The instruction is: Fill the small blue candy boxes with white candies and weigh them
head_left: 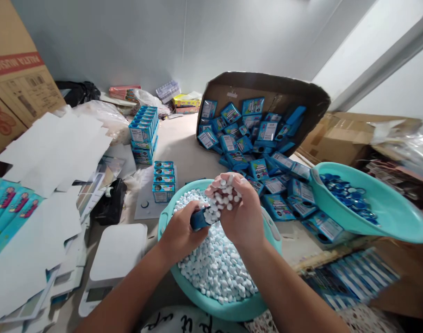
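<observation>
My left hand (pixel 181 233) grips a small blue box (pixel 200 220) over a teal basin (pixel 232 309) full of small white candy tablets (pixel 218 266). My right hand (pixel 237 208) is cupped around a heap of the same white tablets (pixel 224 194), held right above the open end of the blue box. Some tablets sit at the box's mouth. Both hands hover over the basin's far half.
A tipped cardboard box (pixel 267 85) spills several blue boxes (pixel 267 152) on the table. A second teal basin (pixel 395 217) at right holds blue caps (pixel 346 194). Stacked blue boxes (pixel 144 127) and a short row (pixel 163 180) stand behind; white sheets (pixel 48 157) and a white scale (pixel 116 252) lie left.
</observation>
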